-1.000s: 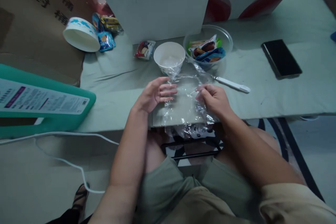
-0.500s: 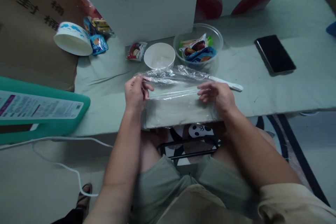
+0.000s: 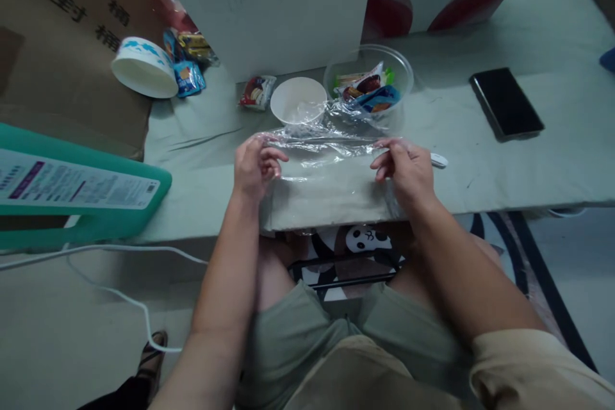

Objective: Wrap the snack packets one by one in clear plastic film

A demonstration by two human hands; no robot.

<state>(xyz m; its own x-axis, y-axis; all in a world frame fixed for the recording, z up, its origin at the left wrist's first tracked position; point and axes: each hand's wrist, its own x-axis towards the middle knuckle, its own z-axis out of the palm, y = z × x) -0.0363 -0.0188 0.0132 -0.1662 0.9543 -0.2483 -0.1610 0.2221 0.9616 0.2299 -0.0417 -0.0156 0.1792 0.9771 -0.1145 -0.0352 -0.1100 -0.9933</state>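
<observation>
A clear plastic bag (image 3: 331, 195) lies spread over the table's front edge, its far part crumpled and shiny. My left hand (image 3: 254, 165) pinches the bag's left side between thumb and fingers. Opposite it, my right hand (image 3: 407, 170) grips the right side the same way, the film stretched between the two. A white-handled tool (image 3: 439, 161) pokes out past my right hand, mostly hidden by it. Just beyond the bag stand a white paper bowl (image 3: 298, 101) and a clear plastic bowl (image 3: 406, 80) of wrapped snacks (image 3: 369, 91). Crumpled film overlaps both bowls' near sides.
A black phone (image 3: 507, 104) lies at right. Left are a green container (image 3: 144, 195), a tipped paper bowl (image 3: 144, 70), blue snack packets (image 3: 189, 79) and a cardboard box (image 3: 72, 77). A red-and-white packet (image 3: 257, 92) sits before the white box (image 3: 269, 6). Another person's foot (image 3: 151, 359) shows lower left.
My right hand has gone from loosely spread fingers to pinching the bag's edge. The film between my hands is drawn straighter, and its crumpled far part reaches higher over the bowls.
</observation>
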